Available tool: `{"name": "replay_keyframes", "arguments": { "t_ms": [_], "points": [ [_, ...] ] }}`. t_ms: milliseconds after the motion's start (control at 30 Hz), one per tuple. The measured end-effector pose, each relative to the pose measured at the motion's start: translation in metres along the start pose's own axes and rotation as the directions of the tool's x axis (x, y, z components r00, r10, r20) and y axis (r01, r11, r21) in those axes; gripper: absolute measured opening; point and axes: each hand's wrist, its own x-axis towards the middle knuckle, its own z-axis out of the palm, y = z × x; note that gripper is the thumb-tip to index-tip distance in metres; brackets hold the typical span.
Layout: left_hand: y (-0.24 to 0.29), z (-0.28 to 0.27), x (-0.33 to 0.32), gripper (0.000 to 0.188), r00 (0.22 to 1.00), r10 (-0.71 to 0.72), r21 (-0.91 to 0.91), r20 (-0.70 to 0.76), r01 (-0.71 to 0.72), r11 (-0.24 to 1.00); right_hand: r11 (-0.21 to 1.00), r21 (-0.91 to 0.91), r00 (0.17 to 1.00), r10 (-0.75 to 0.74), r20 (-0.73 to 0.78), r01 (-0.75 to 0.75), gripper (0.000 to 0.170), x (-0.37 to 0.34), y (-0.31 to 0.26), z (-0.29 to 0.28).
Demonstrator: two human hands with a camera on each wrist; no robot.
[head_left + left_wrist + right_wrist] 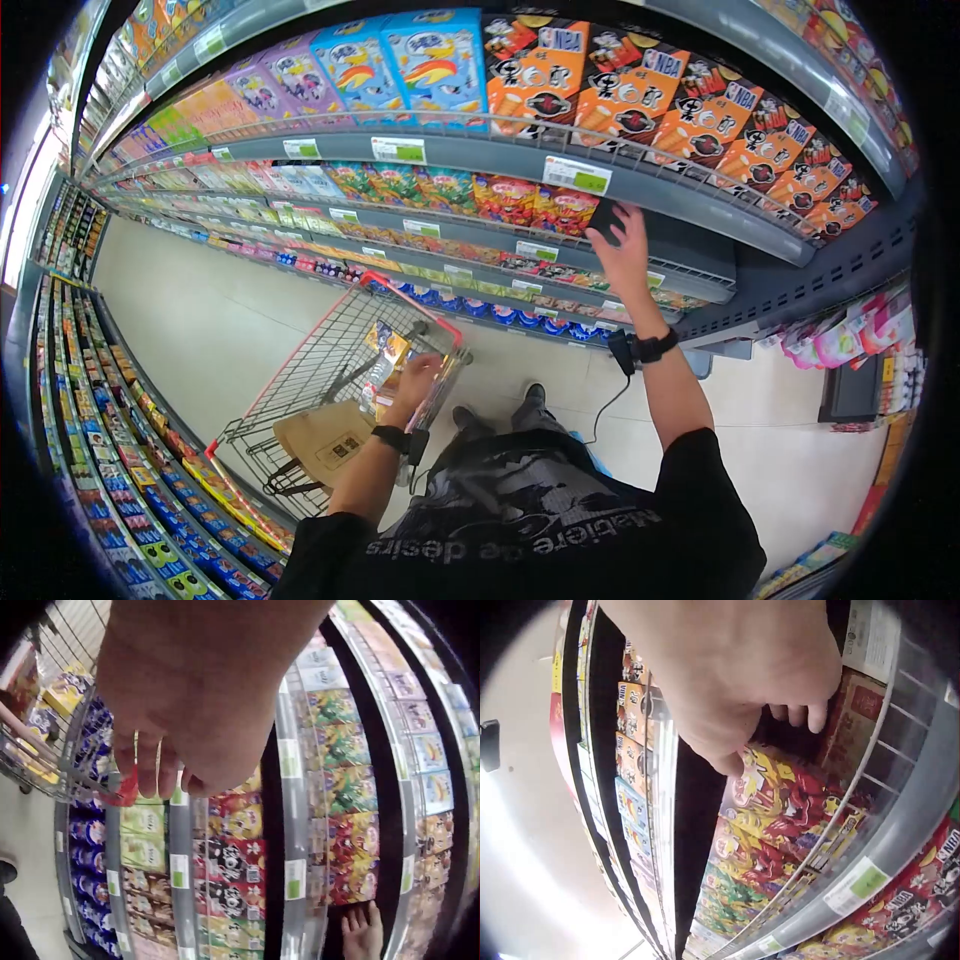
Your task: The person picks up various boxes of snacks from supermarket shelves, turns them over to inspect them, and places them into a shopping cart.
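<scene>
One right hand [625, 262], fingers spread wide, reaches beside red packs [567, 210]; the left hand [414, 382], loosely relaxed, hovers over the cart [369, 276].

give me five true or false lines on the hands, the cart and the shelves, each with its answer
1. The right hand is beside the red-and-yellow packets. True.
2. The left hand is up among the orange NBA boxes. False: the left hand is down at the shopping cart.
3. A brown paper bag lies in the shopping cart. True.
4. The orange NBA boxes are on a lower shelf than the red-and-yellow packets. False: they are on the shelf above.
</scene>
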Motion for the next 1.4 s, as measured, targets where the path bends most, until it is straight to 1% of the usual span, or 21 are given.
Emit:
{"name": "replay_keyframes", "arguments": {
  "t_ms": [33,67,133,200,267,300,433,500,600,633,733,767,867,967,1000,1100,1167,1233,1267,1300,1400],
  "points": [
    [0.019,0.014,0.0,0.024,1.0,0.016,-0.055,0.012,-0.016,0.998,1.0,-0.022,1.0,-0.006,0.005,0.006,0.069,0.011,0.011,0.002],
    [0.04,0.027,-0.001,0.025,0.999,0.032,-0.11,0.023,-0.03,0.993,0.994,-0.11,0.999,-0.008,0.052,0.013,0.069,0.02,0.014,0.003],
    [0.075,0.046,-0.003,0.026,0.991,0.093,0.0,0.1,-0.094,0.996,0.96,-0.278,0.989,0.005,0.148,0.037,0.068,0.033,0.02,0.006],
    [0.089,0.06,-0.002,0.027,0.969,0.175,0.056,0.177,-0.187,0.981,0.966,-0.259,0.98,0.054,0.194,-0.002,0.064,0.037,0.034,0.009],
    [0.099,0.074,-0.001,0.028,0.967,0.193,0.067,0.167,-0.207,0.976,0.969,-0.241,0.962,0.109,0.249,-0.048,0.061,0.037,0.034,0.008],
    [0.103,0.079,-0.002,0.028,0.969,0.193,0.097,0.154,-0.209,0.973,0.973,-0.226,0.973,0.09,0.212,-0.041,0.055,0.036,0.034,0.007],
    [0.161,0.099,-0.012,0.035,0.966,0.192,0.1,0.175,-0.212,0.972,0.994,0.05,0.948,0.076,0.308,-0.096,0.05,0.024,0.022,-0.022],
    [0.18,0.104,-0.012,0.039,0.95,0.249,0.142,0.186,-0.277,0.95,0.975,0.183,0.946,0.066,0.316,-0.129,0.047,0.01,0.006,-0.039],
    [0.233,0.12,-0.02,0.047,0.909,0.382,0.186,0.166,-0.409,0.893,0.97,0.164,0.923,-0.225,0.313,0.181,0.052,-0.01,-0.015,-0.063],
    [0.25,0.126,-0.022,0.05,0.89,0.425,0.213,0.167,-0.454,0.865,0.963,0.167,0.905,-0.259,0.338,0.213,0.055,-0.017,-0.028,-0.069],
    [0.287,0.145,-0.031,0.053,0.821,0.532,0.203,0.206,-0.568,0.798,0.95,0.255,0.872,-0.273,0.407,0.178,0.056,-0.041,-0.038,-0.075],
    [0.293,0.148,-0.03,0.053,0.793,0.567,0.182,0.222,-0.605,0.775,0.947,0.245,0.853,-0.298,0.428,0.207,0.057,-0.047,-0.04,-0.075],
    [0.285,0.145,-0.018,0.051,0.727,0.645,0.249,0.235,-0.687,0.683,0.954,0.216,0.864,-0.284,0.416,0.209,0.057,-0.061,-0.047,-0.077],
    [0.284,0.138,-0.019,0.049,0.722,0.621,0.211,0.305,-0.687,0.695,0.964,0.199,0.86,-0.249,0.446,0.176,0.055,-0.072,-0.049,-0.074],
    [0.282,0.134,-0.019,0.049,0.723,0.618,0.203,0.309,-0.685,0.7,0.966,0.198,0.861,-0.238,0.45,0.164,0.055,-0.076,-0.051,-0.072],
    [0.273,0.119,-0.019,0.049,0.725,0.615,0.19,0.31,-0.681,0.707,0.973,0.23,0.888,-0.097,0.449,-0.011,0.052,-0.09,-0.048,-0.054],
    [0.262,0.105,-0.017,0.049,0.726,0.616,0.196,0.306,-0.681,0.705,0.915,0.352,0.914,0.039,0.404,-0.195,0.048,-0.102,-0.052,-0.036],
    [0.246,0.097,-0.021,0.054,0.853,0.447,-0.03,0.268,-0.456,0.889,0.839,0.423,0.895,0.152,0.42,-0.341,0.045,-0.109,-0.05,-0.017],
    [0.239,0.091,-0.025,0.057,0.9,0.348,-0.149,0.263,-0.318,0.936,0.81,0.428,0.872,0.194,0.45,-0.401,0.044,-0.114,-0.046,-0.006],
    [0.235,0.081,-0.028,0.065,0.906,0.341,-0.063,0.251,-0.336,0.94,0.777,0.428,0.844,0.235,0.482,-0.461,0.044,-0.118,-0.043,0.004],
    [0.225,0.058,-0.036,0.064,0.98,0.02,-0.18,0.198,0.017,0.983,0.71,0.177,0.63,0.447,0.635,-0.681,0.049,-0.128,-0.035,0.036]
  ]
}}
